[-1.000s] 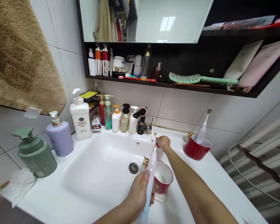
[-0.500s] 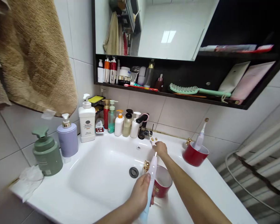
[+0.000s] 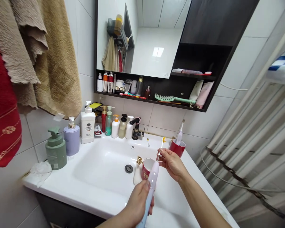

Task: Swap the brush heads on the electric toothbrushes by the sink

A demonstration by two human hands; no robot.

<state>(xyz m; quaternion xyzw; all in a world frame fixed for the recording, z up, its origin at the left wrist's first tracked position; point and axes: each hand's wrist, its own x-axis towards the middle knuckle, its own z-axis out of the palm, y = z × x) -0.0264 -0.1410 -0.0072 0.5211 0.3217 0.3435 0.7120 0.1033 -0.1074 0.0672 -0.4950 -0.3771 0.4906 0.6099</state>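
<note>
My left hand (image 3: 140, 199) is wrapped round an electric toothbrush handle (image 3: 150, 190), pink at the top and pale blue below, with its tip pointing up. Just above that tip, my right hand (image 3: 171, 162) pinches a toothbrush head (image 3: 163, 141) with yellow bristles. The base of the head is near the metal pin, partly hidden by my fingers; whether they touch I cannot tell. Behind the handle, a red cup (image 3: 146, 172) with a gold bear-shaped handle stands in the white basin (image 3: 97, 171). A second brush head (image 3: 148, 142) lies on the rim beside the faucet.
Another red cup (image 3: 180, 148) holding an electric toothbrush (image 3: 180, 135) stands at the right. A black faucet (image 3: 136, 129) and several pump bottles (image 3: 115, 126) line the back. Above is a mirror cabinet (image 3: 152, 99); towels (image 3: 59, 69) hang at the left.
My right hand has come back from the counter near the faucet with a brush head and is now at the handle's tip. The view has shifted; the left hand still holds the handle.
</note>
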